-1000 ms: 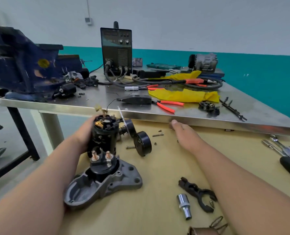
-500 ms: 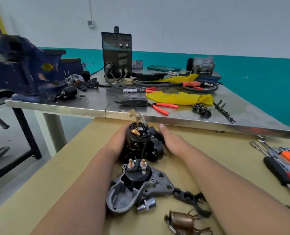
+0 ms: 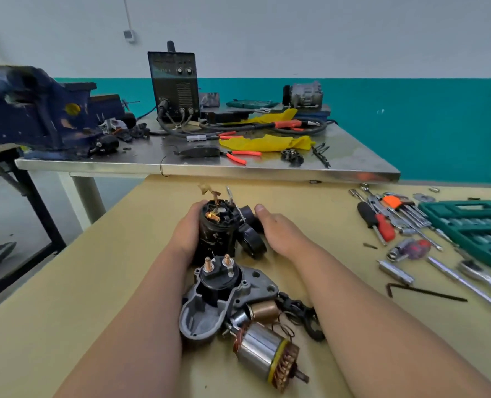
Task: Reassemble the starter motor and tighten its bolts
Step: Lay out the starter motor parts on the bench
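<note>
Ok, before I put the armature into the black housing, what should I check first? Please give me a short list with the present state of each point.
1. Left hand grips the black housing firmly: ok.
2. Right hand is free to pick up a part: cannot tell. It lies against the black end cap, and its fingers are hidden.
3. Armature is within reach, lying beside the grey nose housing: ok.
4. Brush leads at the top of the black housing are out of the way: cannot tell.
5. Screwdriver and socket set are ready on the right for the bolts: ok.
</note>
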{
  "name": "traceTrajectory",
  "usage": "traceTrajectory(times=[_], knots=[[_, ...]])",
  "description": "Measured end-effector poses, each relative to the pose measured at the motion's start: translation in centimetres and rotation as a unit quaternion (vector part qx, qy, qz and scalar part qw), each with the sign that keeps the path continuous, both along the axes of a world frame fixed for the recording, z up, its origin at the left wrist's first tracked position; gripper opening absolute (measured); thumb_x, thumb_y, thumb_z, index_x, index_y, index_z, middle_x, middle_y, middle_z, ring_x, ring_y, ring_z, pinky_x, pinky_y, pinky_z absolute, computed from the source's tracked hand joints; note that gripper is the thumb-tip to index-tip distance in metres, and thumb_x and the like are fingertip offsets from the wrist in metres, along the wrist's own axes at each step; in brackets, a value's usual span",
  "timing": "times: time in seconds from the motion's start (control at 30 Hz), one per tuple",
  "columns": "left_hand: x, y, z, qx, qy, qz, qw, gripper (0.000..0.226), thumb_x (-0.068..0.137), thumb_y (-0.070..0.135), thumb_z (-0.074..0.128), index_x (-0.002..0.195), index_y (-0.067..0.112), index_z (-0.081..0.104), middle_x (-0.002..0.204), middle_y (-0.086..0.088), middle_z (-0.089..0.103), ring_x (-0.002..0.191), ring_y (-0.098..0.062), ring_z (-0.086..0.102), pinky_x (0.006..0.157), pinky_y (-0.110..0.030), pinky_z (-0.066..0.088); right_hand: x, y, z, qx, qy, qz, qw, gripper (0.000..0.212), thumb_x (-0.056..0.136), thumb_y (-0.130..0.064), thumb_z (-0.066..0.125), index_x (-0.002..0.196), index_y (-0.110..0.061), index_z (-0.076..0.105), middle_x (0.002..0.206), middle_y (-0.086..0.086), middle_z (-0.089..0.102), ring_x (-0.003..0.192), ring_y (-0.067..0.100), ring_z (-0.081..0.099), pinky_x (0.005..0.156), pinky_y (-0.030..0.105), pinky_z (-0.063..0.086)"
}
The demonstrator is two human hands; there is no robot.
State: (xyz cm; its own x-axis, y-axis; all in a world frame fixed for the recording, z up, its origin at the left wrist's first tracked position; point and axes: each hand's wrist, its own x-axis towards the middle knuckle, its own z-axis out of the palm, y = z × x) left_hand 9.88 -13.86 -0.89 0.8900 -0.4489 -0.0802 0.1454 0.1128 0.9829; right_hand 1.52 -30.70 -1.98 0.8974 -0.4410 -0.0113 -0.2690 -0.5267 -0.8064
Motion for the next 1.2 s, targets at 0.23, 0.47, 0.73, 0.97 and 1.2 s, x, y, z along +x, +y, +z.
traceTrajectory(times=[0.23, 0.47, 0.73, 0.97, 1.2], knots=[[-3.9, 1.8, -0.3, 0.048, -0.024, 0.045, 0.998, 0.049, 0.081, 0.059, 0.047, 0.078, 0.022, 0.078, 0.088, -0.008, 0.076, 0.076, -0.022, 0.073, 0.073, -0.034, 0.051, -5.6, 1.8, 0.3, -0.001, 0.001, 0.002, 1.0, 0.066, 0.098, -0.062, 0.02, 0.131, -0.02, 0.06, 0.135, 0.01, 0.058, 0.125, 0.026, 0.05, 0.094, 0.032, 0.032], [-7.3, 6.1, 0.7, 0.201, -0.238, 0.154, 0.938, 0.049, 0.099, 0.047, 0.034, 0.131, 0.016, 0.057, 0.131, 0.0, 0.058, 0.112, -0.014, 0.05, 0.094, -0.033, 0.036, -12.7, 3.0, 2.3, -0.083, -0.049, -0.02, 0.995, 0.047, 0.102, -0.038, 0.039, 0.146, -0.021, 0.04, 0.149, -0.002, 0.044, 0.135, 0.017, 0.041, 0.097, 0.026, 0.029], [-16.7, 8.4, -1.2, 0.274, -0.408, -0.015, 0.871, 0.083, 0.087, 0.059, 0.052, 0.154, 0.023, 0.019, 0.149, 0.003, 0.033, 0.139, -0.014, 0.027, 0.108, -0.027, 0.02, -19.3, 8.5, 1.3, -0.169, 0.004, 0.048, 0.984, 0.055, 0.102, -0.044, 0.038, 0.151, -0.022, 0.029, 0.157, 0.0, 0.029, 0.143, 0.016, 0.028, 0.114, 0.033, 0.023], [-16.0, 7.3, -1.5, 0.275, -0.433, 0.028, 0.858, 0.076, 0.091, 0.046, 0.056, 0.152, 0.019, 0.021, 0.15, -0.006, 0.032, 0.138, -0.02, 0.024, 0.105, -0.027, 0.018, -17.9, 8.0, 1.3, -0.196, -0.001, 0.026, 0.98, 0.051, 0.102, -0.039, 0.039, 0.149, -0.02, 0.032, 0.154, 0.002, 0.034, 0.139, 0.019, 0.033, 0.112, 0.034, 0.028], [-13.8, 3.1, -1.8, 0.28, -0.467, -0.006, 0.839, 0.071, 0.093, 0.042, 0.054, 0.152, 0.02, 0.022, 0.15, -0.004, 0.033, 0.135, -0.021, 0.028, 0.11, -0.033, 0.024, -16.2, 6.5, 1.7, -0.333, 0.052, 0.072, 0.939, 0.039, 0.098, -0.039, 0.045, 0.131, -0.021, 0.056, 0.129, 0.005, 0.049, 0.121, 0.023, 0.044, 0.102, 0.041, 0.041]])
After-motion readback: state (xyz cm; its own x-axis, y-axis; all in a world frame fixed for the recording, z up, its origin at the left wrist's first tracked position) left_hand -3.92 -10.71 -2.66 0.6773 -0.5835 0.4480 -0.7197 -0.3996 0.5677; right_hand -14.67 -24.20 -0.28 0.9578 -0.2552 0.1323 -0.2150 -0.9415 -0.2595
